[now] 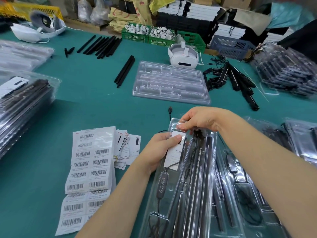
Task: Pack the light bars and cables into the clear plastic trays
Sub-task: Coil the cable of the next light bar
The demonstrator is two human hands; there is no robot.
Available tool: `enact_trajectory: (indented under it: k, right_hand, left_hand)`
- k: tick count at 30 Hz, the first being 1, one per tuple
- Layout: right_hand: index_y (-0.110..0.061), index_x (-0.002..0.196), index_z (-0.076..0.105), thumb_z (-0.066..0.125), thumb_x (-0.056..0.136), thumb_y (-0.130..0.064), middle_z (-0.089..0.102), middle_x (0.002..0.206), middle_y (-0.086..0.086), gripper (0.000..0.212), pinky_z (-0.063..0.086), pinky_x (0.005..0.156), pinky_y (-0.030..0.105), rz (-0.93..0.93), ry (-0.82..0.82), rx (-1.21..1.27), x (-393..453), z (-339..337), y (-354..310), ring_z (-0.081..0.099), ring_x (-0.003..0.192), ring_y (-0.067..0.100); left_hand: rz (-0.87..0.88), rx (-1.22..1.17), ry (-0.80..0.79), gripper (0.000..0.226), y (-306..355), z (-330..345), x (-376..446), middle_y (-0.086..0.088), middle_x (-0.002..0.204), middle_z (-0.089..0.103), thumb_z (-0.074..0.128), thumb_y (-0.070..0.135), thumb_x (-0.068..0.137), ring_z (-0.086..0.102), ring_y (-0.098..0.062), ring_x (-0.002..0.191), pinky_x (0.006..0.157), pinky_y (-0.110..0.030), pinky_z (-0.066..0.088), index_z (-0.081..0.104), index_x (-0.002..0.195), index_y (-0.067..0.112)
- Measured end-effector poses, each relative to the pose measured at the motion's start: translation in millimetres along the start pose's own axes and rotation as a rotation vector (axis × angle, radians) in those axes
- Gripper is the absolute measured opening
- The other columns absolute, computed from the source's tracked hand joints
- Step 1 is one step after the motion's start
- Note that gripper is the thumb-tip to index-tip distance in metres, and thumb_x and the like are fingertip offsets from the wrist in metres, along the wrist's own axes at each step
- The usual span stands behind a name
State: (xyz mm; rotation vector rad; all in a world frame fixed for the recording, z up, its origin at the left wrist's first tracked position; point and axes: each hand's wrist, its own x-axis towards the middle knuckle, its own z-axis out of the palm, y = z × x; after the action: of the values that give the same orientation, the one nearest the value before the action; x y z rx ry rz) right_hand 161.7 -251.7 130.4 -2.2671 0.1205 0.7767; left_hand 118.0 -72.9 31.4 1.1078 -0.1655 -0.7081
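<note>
The left hand (158, 148) and the right hand (197, 120) both pinch a white card (175, 152) over the filled clear tray (173, 189) of light bars (197, 177) and cable, flanked by barcode label sheets (89, 169) to the left, an empty tray (171, 81) and a white headset (184, 56) beyond.

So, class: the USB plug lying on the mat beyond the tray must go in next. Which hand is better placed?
Right. The right hand sits at the tray's far end, nearest the USB plug; the left hand pins the white card.
</note>
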Motion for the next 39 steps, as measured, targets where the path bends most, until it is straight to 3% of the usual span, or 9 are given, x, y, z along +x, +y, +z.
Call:
enact_trajectory:
  k: [6,12,20,24,30,33,36,37,39]
  right_hand:
    - [-0.020,0.074,0.071,0.070,0.094,-0.022,0.065,0.065,-0.009,0.020,0.048,0.076,0.031,-0.020,0.045,-0.096,2,5,-7,0.054,0.068,0.011]
    - [-0.019,0.075,0.069,0.068,0.095,-0.019,0.062,0.066,-0.006,0.020,0.040,0.064,0.027,-0.023,0.038,-0.124,0,5,-10,0.043,0.063,0.013]
    - [-0.018,0.080,0.072,0.068,0.095,-0.027,0.061,0.065,-0.008,0.018,0.040,0.066,0.027,-0.036,0.005,-0.114,-3,-2,1,0.043,0.064,0.012]
    - [-0.017,0.091,0.078,0.070,0.092,-0.031,0.071,0.082,-0.003,0.016,0.049,0.087,0.036,-0.080,0.026,-0.084,-11,-7,7,0.055,0.079,0.014]
    - [-0.027,0.093,0.079,0.077,0.081,-0.035,0.077,0.093,-0.009,0.015,0.053,0.095,0.032,-0.247,0.288,0.037,-41,-19,7,0.070,0.086,0.005]
    - [-0.028,0.100,0.070,0.075,0.084,-0.044,0.067,0.097,-0.014,0.023,0.047,0.086,0.027,-0.316,0.677,-0.269,-55,-17,3,0.061,0.090,0.003]
    - [-0.025,0.093,0.065,0.066,0.091,-0.047,0.061,0.088,-0.006,0.022,0.044,0.073,0.026,-0.416,1.086,-0.427,-81,1,-4,0.054,0.078,0.005]
    - [-0.027,0.086,0.064,0.061,0.093,-0.049,0.063,0.080,-0.007,0.024,0.044,0.067,0.021,-0.432,1.101,-0.325,-89,10,-7,0.056,0.068,0.001]
    - [-0.031,0.088,0.064,0.050,0.096,-0.060,0.071,0.083,-0.006,0.033,0.052,0.064,0.018,-0.357,0.827,0.075,-104,37,-16,0.066,0.065,-0.001]
  left_hand:
    - [0.007,-0.020,-0.006,0.020,1,-2,-1,-0.024,0.097,0.072,0.064,0.018,0.096,0.071,-0.027,0.078,0.077,-0.039,0.059,0.074,0.099,0.001]
    - [0.015,-0.003,-0.017,0.021,1,-3,-2,-0.023,0.097,0.073,0.065,0.020,0.096,0.071,-0.027,0.080,0.078,-0.039,0.058,0.074,0.100,0.002]
    - [-0.016,-0.037,-0.025,0.025,2,3,-3,-0.024,0.100,0.071,0.063,0.020,0.097,0.070,-0.028,0.081,0.078,-0.038,0.059,0.071,0.105,-0.002]
    - [-0.076,-0.057,-0.107,0.020,8,4,-7,-0.018,0.105,0.073,0.062,0.019,0.097,0.073,-0.025,0.088,0.077,-0.035,0.060,0.076,0.103,0.006]
    - [-0.136,-0.008,-0.301,0.055,17,4,-27,-0.024,0.120,0.059,0.065,0.028,0.085,0.058,-0.038,0.103,0.097,-0.056,0.042,0.057,0.129,-0.004]
    - [-0.085,-0.017,-0.164,0.043,22,9,-37,-0.017,0.109,0.068,0.060,0.027,0.082,0.066,-0.030,0.093,0.074,-0.041,0.055,0.068,0.117,0.001]
    - [-0.060,0.037,-0.009,0.026,43,20,-53,-0.008,0.083,0.072,0.055,0.029,0.089,0.067,-0.019,0.065,0.050,-0.025,0.051,0.073,0.095,0.012]
    - [-0.045,0.078,0.051,0.028,53,23,-58,-0.007,0.076,0.070,0.054,0.033,0.091,0.065,-0.018,0.058,0.048,-0.024,0.050,0.075,0.088,0.014]
    - [-0.003,0.242,0.160,0.042,75,30,-69,-0.006,0.075,0.071,0.051,0.052,0.094,0.067,-0.020,0.058,0.052,-0.027,0.053,0.080,0.084,0.023]
